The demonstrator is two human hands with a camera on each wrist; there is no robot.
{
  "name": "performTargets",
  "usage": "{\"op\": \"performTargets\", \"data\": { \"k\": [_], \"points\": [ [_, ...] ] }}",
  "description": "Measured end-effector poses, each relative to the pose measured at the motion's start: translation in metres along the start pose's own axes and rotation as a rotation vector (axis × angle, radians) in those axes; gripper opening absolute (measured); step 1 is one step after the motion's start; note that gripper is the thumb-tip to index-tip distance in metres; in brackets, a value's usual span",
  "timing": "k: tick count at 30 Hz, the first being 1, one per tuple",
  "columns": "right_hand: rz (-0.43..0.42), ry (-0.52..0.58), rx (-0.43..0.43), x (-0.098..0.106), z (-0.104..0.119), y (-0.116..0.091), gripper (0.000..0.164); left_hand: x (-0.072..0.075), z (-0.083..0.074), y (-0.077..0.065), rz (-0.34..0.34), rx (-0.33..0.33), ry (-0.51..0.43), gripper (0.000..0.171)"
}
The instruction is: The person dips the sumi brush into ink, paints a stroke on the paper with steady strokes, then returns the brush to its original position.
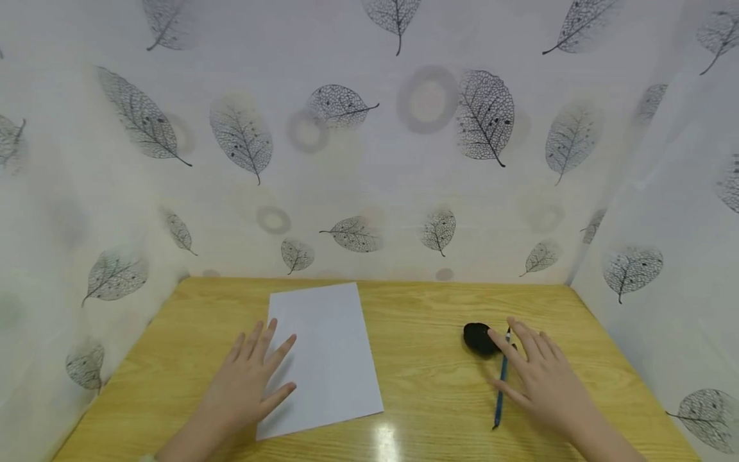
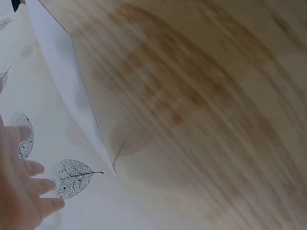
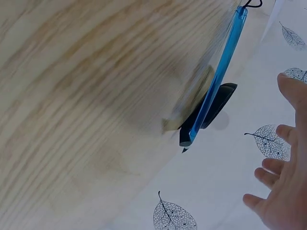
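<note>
My left hand (image 1: pixel 245 378) is held over the left edge of a white sheet of paper (image 1: pixel 331 359), fingers spread and holding nothing. My right hand (image 1: pixel 545 378) hovers on the other side with its fingers spread too, overlapping part of a blue ink brush (image 1: pixel 501 391) in the head view. That slim brush has a cord loop at its near end and a dark tip at its far end. Beside it sits a rounded black dish (image 1: pixel 478 338). The right wrist view shows the brush (image 3: pixel 223 67) in front of the black dish (image 3: pixel 220 105), with the hand apart from both.
Everything lies on a yellow wood-grain table (image 1: pixel 427 359). A pale sheet printed with leaves (image 1: pixel 369 179) stands as a wall behind the table and along its left and right sides.
</note>
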State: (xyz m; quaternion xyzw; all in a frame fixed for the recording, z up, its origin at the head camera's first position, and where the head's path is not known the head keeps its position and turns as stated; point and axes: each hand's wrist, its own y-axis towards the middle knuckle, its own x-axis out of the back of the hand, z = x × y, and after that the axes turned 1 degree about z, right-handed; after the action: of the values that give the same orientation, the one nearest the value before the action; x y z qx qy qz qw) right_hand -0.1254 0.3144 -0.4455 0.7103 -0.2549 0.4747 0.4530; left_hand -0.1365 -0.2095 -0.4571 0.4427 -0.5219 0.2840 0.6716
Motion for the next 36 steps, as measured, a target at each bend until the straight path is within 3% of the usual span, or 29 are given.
{"op": "performTargets", "data": {
  "k": [6, 18, 29, 36],
  "points": [
    [-0.041, -0.012, 0.131, 0.002, -0.008, 0.001, 0.077, -0.003, 0.001, -0.002, 0.063, -0.061, 0.006, 0.073],
    [-0.088, -0.042, 0.318, -0.005, -0.011, -0.001, 0.074, -0.013, 0.003, -0.011, 0.111, -0.252, 0.033, 0.063],
    [-0.126, -0.007, 0.378, -0.014, -0.011, -0.006, 0.064, -0.017, 0.006, -0.018, 0.134, -0.282, 0.024, 0.063],
    [-0.124, -0.013, 0.391, -0.019, -0.009, -0.007, 0.062, -0.018, 0.007, -0.020, 0.264, -0.240, -0.044, 0.068]
  ]
}}
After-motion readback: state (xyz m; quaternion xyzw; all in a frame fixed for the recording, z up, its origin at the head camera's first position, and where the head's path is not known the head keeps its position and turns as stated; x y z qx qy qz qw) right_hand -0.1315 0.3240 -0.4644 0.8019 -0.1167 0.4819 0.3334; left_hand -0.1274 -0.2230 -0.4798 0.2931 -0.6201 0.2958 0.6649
